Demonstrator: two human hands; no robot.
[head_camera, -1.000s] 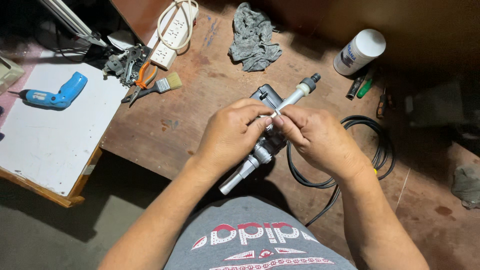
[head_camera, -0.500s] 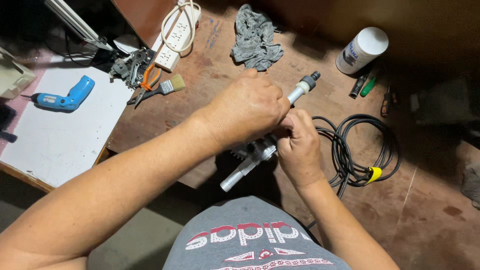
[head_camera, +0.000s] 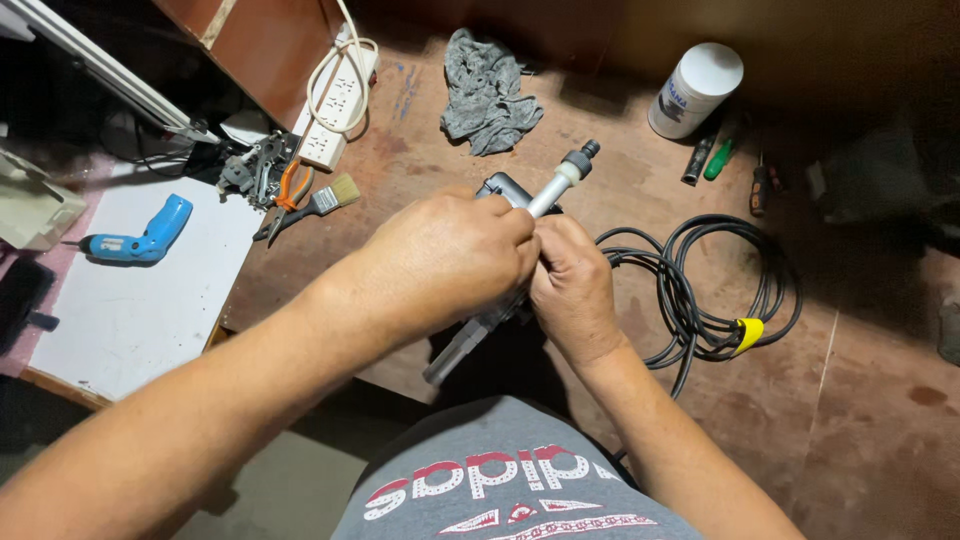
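Worn brown workbench beside white board, dim room

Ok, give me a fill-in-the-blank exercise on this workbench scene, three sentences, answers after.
1. Both hands, the left hand and the right hand, close around a grey ____ -shaped tool with a white nozzle.
2. The coiled black cable is bound with a ____ tie.
3. The cordless screwdriver lying on the white board is ____ in colour.

Missing words: rod; yellow; blue
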